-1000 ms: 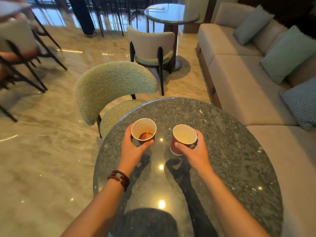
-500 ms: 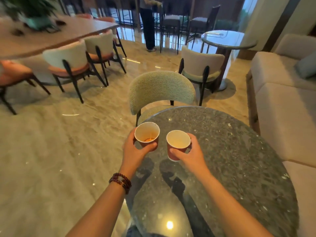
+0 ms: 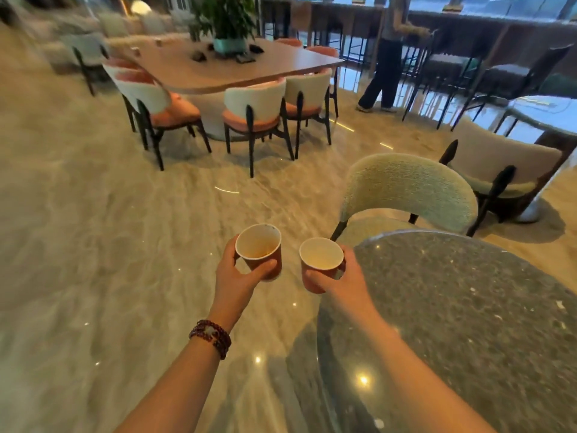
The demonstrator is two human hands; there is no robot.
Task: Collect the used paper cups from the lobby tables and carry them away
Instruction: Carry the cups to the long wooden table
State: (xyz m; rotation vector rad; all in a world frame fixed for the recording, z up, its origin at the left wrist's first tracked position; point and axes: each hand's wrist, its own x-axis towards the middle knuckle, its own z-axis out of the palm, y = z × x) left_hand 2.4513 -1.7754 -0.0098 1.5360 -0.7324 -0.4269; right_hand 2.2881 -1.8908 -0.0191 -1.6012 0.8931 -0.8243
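My left hand point(image 3: 234, 276) grips a red paper cup point(image 3: 259, 249) with a white inside and a little brownish liquid at the bottom. My right hand point(image 3: 340, 281) grips a second red paper cup point(image 3: 320, 260), white inside, seemingly empty. Both cups are held upright in the air, off the left edge of the round dark stone table point(image 3: 468, 323), above the marble floor. A beaded bracelet point(image 3: 211, 335) sits on my left wrist.
A green fabric chair point(image 3: 406, 195) stands at the round table's far side, a beige chair point(image 3: 505, 170) behind it. A long wooden table point(image 3: 224, 65) with a potted plant point(image 3: 228, 23) and several chairs lies ahead. A person point(image 3: 387, 54) stands by the window rail.
The view has swung left and both cups have been lifted off the round table; they now hang over the floor, left of the tabletop. The sofa has left the view.
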